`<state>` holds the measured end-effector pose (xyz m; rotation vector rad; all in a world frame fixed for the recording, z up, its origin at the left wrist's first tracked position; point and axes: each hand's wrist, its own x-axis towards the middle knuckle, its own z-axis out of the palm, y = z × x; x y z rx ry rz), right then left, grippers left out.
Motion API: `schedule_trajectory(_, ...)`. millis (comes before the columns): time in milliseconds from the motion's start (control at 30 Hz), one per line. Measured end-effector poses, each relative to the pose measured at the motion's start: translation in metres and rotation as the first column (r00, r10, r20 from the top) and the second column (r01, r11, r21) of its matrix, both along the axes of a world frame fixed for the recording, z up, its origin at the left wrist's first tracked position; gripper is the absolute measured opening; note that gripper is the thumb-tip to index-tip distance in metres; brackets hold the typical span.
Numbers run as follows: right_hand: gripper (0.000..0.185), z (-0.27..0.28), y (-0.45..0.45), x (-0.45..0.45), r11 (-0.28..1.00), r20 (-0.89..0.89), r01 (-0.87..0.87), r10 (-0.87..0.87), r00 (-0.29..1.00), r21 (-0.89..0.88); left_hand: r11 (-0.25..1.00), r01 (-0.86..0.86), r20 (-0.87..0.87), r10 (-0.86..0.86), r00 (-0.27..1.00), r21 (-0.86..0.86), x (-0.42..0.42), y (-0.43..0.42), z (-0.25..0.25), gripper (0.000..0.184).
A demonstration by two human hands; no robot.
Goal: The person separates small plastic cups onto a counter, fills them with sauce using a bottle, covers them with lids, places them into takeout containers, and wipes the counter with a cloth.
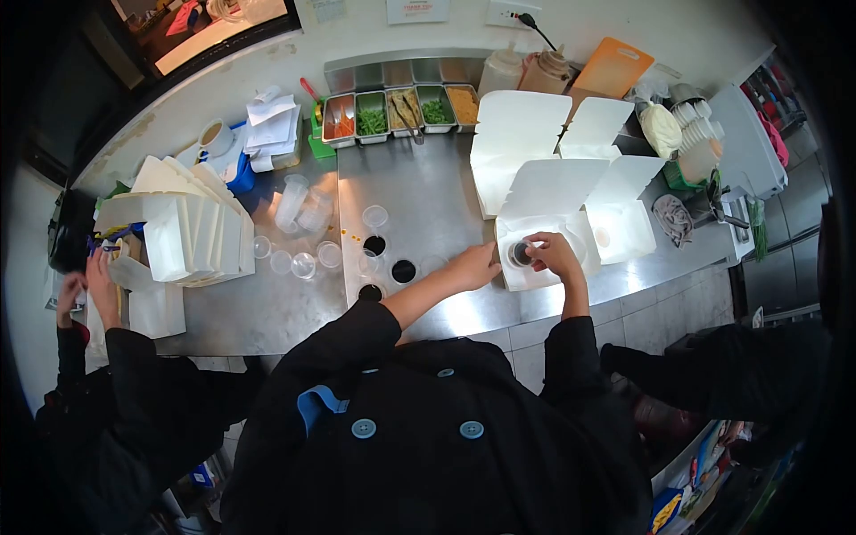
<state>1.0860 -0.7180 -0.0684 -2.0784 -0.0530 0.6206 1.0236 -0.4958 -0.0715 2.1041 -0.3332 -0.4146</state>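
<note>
My right hand (555,256) pinches a small clear sauce cup (520,255) of dark liquid, inside the front left white takeaway box (535,278). At that box's left edge is my left hand (473,268), its fingers curled against the rim; their tips are partly hidden. The box's lid (546,192) stands raised behind. Beside it, another open box (621,234) has a small round cup in it. On the steel counter left of my hands are several sauce cups with dark contents (404,271) and some clear lids (375,217).
Steel pans (372,116) of chopped food line the back, near squeeze bottles (546,71) and an orange cutting board (612,64). Folded boxes (192,236) stand at left, where a co-worker's hands (102,290) are. Loose clear cups (303,209) lie between. Another person is at right.
</note>
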Motion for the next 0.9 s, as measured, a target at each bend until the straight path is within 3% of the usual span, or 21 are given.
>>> schedule_trajectory(100,0.03,0.009,-0.004,-0.006,0.992,-0.087,-0.11,0.104,0.991,-0.065,1.0,-0.027,-0.07,0.026,0.997,-0.015,0.0,-0.001,0.003,0.037)
schedule_trajectory(200,0.031,0.024,-0.002,-0.014,0.98,-0.1,-0.152,0.139,0.985,-0.128,0.998,-0.053,0.0,0.053,0.999,-0.032,0.0,0.004,-0.008,0.038)
schedule_trajectory(300,0.033,0.021,0.002,-0.023,0.983,0.318,-0.011,0.07,0.946,-0.186,0.998,-0.058,0.114,0.06,0.992,-0.023,0.002,0.052,0.018,0.043)
schedule_trajectory(333,0.033,0.04,0.015,-0.026,0.978,0.276,0.076,-0.02,0.961,-0.193,0.99,-0.137,0.161,0.138,0.977,-0.015,0.003,0.076,0.03,0.039)
schedule_trajectory(400,0.03,0.05,0.046,-0.033,0.997,0.521,0.069,-0.078,0.85,0.036,0.949,-0.307,0.233,0.314,0.92,-0.065,-0.005,0.126,0.041,0.031)
schedule_trajectory(433,0.029,0.048,0.07,-0.039,0.996,0.52,0.015,-0.06,0.852,0.09,0.912,-0.393,0.258,0.411,0.874,-0.122,-0.01,0.149,0.043,0.027)
schedule_trajectory(467,0.028,0.047,0.095,-0.045,0.989,0.522,-0.039,-0.042,0.852,0.143,0.902,-0.428,0.309,0.422,0.852,-0.052,-0.014,0.17,0.036,0.026)
schedule_trajectory(533,0.033,0.053,0.134,-0.056,0.972,0.463,-0.229,0.23,0.856,-0.06,0.859,-0.506,0.413,0.434,0.8,0.076,-0.02,0.2,0.016,0.022)
schedule_trajectory(633,0.048,0.025,0.162,-0.061,0.832,0.534,-0.382,0.552,0.641,-0.402,0.882,-0.451,0.329,0.389,0.861,0.138,-0.047,0.194,0.019,0.019)
schedule_trajectory(733,0.061,0.017,0.166,-0.073,0.823,0.411,-0.376,0.546,0.73,-0.426,0.878,-0.45,0.213,0.414,0.885,0.165,-0.071,0.171,0.013,0.02)
schedule_trajectory(900,0.057,0.019,0.156,-0.063,0.904,0.259,-0.328,0.397,0.881,-0.273,0.875,-0.464,0.33,0.401,0.855,0.139,-0.084,0.141,-0.007,0.019)
